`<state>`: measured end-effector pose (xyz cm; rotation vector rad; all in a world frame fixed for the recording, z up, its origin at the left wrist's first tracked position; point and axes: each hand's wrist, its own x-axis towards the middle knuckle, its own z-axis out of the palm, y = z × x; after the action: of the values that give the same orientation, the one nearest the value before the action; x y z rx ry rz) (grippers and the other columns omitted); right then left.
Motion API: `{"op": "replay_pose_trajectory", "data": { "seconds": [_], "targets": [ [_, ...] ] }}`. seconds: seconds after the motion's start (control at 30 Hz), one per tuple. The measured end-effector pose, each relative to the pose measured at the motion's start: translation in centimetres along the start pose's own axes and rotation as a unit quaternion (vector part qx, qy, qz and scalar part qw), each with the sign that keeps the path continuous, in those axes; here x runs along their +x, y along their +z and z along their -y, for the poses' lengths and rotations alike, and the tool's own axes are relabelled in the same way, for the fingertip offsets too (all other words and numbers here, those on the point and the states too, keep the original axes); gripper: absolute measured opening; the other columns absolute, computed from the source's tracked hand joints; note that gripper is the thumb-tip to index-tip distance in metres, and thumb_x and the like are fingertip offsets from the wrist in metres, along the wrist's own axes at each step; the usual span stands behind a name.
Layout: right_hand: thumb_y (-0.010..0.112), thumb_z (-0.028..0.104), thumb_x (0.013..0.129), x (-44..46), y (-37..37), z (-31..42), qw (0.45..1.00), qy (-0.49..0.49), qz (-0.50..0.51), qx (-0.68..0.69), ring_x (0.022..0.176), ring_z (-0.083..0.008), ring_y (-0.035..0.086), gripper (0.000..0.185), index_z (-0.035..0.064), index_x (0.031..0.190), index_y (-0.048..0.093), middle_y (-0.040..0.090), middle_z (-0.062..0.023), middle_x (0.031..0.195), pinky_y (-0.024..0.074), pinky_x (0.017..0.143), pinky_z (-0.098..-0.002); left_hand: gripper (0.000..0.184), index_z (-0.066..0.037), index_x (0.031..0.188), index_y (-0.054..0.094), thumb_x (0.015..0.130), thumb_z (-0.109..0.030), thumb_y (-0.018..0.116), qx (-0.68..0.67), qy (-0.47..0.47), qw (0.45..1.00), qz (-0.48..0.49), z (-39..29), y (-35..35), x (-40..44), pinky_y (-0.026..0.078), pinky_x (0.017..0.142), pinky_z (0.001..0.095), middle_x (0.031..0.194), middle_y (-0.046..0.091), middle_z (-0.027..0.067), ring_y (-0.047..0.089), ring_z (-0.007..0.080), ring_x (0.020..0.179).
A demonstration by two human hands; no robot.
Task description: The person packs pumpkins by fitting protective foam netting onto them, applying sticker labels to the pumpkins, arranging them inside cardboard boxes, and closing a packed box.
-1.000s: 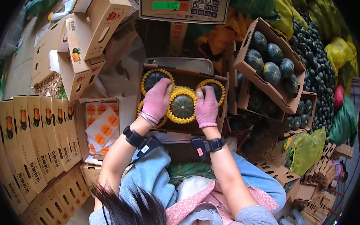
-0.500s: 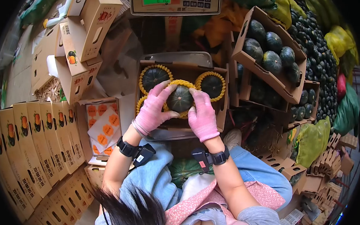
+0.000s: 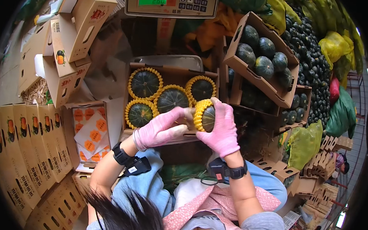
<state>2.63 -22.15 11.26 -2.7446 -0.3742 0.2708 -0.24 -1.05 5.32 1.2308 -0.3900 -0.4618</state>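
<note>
1. Here's the netted pumpkin point(image 3: 206, 117), up at the carton's point(image 3: 174, 75) near right corner!
2. The right hand point(image 3: 222, 131) has it clamped between thumb and fingers.
3. Left hand point(image 3: 162, 128) just beside, fingers parted, contact unclear.
4. Four more netted pumpkins point(image 3: 173, 100) sit inside; beyond, the scale point(image 3: 172, 6).

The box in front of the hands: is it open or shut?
Open: no lid covers it, and netted squashes show inside.

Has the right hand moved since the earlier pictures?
Yes: judged against the middle box, the right hand has shifted rightward and toward the box's near edge.
</note>
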Motion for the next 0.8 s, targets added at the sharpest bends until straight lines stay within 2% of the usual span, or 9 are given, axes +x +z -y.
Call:
{"op": "replay_pose_trajectory", "data": {
  "seconds": [0.03, 0.07, 0.13, 0.2, 0.33, 0.43, 0.53, 0.67, 0.8],
  "targets": [
    [0.079, 0.022, 0.054, -0.2, -0.5, -0.5, 0.999, -0.010, 0.018, -0.032, 0.110, -0.0395, 0.048, 0.090, 0.0200, 0.134, 0.037, 0.041, -0.0179, 0.120, 0.0453, 0.091, -0.0460, 0.030, -0.002, 0.109, 0.056, 0.088, -0.022, 0.061, 0.128, -0.044, 0.991, -0.006, -0.4, 0.0, -0.2, 0.045, 0.089, 0.0336, 0.116, 0.057, 0.0128, 0.056, 0.0230, 0.104],
    [0.077, 0.022, 0.054, -0.2, -1.0, -0.9, 0.997, -0.021, 0.034, -0.063, 0.111, -0.0391, 0.048, 0.086, 0.0198, 0.132, 0.039, 0.043, -0.0180, 0.120, 0.0443, 0.092, -0.0457, 0.030, -0.005, 0.103, 0.059, 0.081, -0.023, 0.068, 0.294, -0.055, 0.954, 0.034, -0.2, 0.0, -0.5, 0.047, 0.085, 0.0363, 0.110, 0.059, 0.0130, 0.057, 0.0291, 0.099],
    [0.074, 0.022, 0.055, 0.2, -1.4, -1.2, 0.993, -0.052, 0.103, -0.038, 0.112, -0.0375, 0.048, 0.075, 0.0176, 0.125, 0.048, 0.049, -0.0177, 0.116, 0.0413, 0.095, -0.0448, 0.034, -0.008, 0.104, 0.058, 0.076, -0.022, 0.072, 0.396, 0.033, 0.916, 0.056, 2.1, 0.3, -1.0, 0.049, 0.081, 0.0398, 0.107, 0.058, 0.0139, 0.058, 0.0333, 0.094],
    [0.072, 0.021, 0.053, 1.0, -0.7, -1.5, 0.980, -0.090, 0.164, -0.062, 0.109, -0.0369, 0.049, 0.071, 0.0157, 0.121, 0.053, 0.053, -0.0169, 0.112, 0.0420, 0.095, -0.0435, 0.028, -0.009, 0.104, 0.057, 0.077, -0.010, 0.065, 0.393, 0.032, 0.916, 0.077, 3.9, 0.7, -1.3, 0.049, 0.078, 0.0413, 0.105, 0.058, 0.0129, 0.058, 0.0343, 0.094],
    [0.066, 0.021, 0.061, 3.5, 1.2, 0.4, 0.948, -0.016, 0.237, -0.214, 0.113, -0.0336, 0.047, 0.059, 0.0179, 0.118, 0.057, 0.054, -0.0165, 0.113, 0.0342, 0.098, -0.0440, 0.028, -0.008, 0.102, 0.057, 0.075, 0.002, 0.056, 0.381, -0.050, 0.915, 0.122, 4.4, 1.0, -0.6, 0.049, 0.076, 0.0416, 0.104, 0.058, 0.0121, 0.059, 0.0360, 0.091],
    [0.069, 0.024, 0.060, 3.6, 3.3, 1.3, 0.955, 0.046, 0.185, -0.229, 0.112, -0.0325, 0.047, 0.063, 0.0174, 0.121, 0.055, 0.053, -0.0160, 0.115, 0.0319, 0.097, -0.0450, 0.026, -0.008, 0.098, 0.058, 0.075, 0.002, 0.056, 0.366, -0.055, 0.918, 0.142, 4.4, 0.7, -0.4, 0.050, 0.075, 0.0410, 0.105, 0.058, 0.0120, 0.060, 0.0355, 0.089],
    [0.070, 0.025, 0.060, 2.4, 5.1, 0.2, 0.977, 0.039, 0.089, -0.192, 0.113, -0.0334, 0.045, 0.068, 0.0166, 0.125, 0.050, 0.051, -0.0160, 0.117, 0.0308, 0.098, -0.0442, 0.023, -0.008, 0.094, 0.060, 0.073, 0.003, 0.056, 0.337, -0.060, 0.927, 0.151, 4.4, 0.2, -0.4, 0.050, 0.075, 0.0400, 0.108, 0.058, 0.0112, 0.059, 0.0347, 0.090],
    [0.075, 0.024, 0.057, 1.1, 6.3, -1.5, 0.991, 0.005, 0.011, -0.137, 0.114, -0.0355, 0.044, 0.086, 0.0184, 0.134, 0.037, 0.047, -0.0155, 0.120, 0.0253, 0.104, -0.0516, 0.022, -0.007, 0.090, 0.061, 0.071, 0.005, 0.056, 0.332, -0.057, 0.926, 0.169, 4.7, 0.0, -0.5, 0.050, 0.076, 0.0380, 0.114, 0.058, 0.0108, 0.059, 0.0337, 0.093],
    [0.078, 0.028, 0.056, 2.3, 5.2, -0.6, 0.991, 0.086, 0.086, -0.060, 0.118, -0.0374, 0.042, 0.090, 0.0184, 0.134, 0.033, 0.045, -0.0150, 0.123, 0.0197, 0.108, -0.0551, 0.017, -0.005, 0.081, 0.061, 0.069, 0.005, 0.056, 0.302, -0.037, 0.940, 0.151, 4.5, 0.0, -0.4, 0.049, 0.075, 0.0381, 0.108, 0.059, 0.0119, 0.059, 0.0339, 0.089]
  ]
}}
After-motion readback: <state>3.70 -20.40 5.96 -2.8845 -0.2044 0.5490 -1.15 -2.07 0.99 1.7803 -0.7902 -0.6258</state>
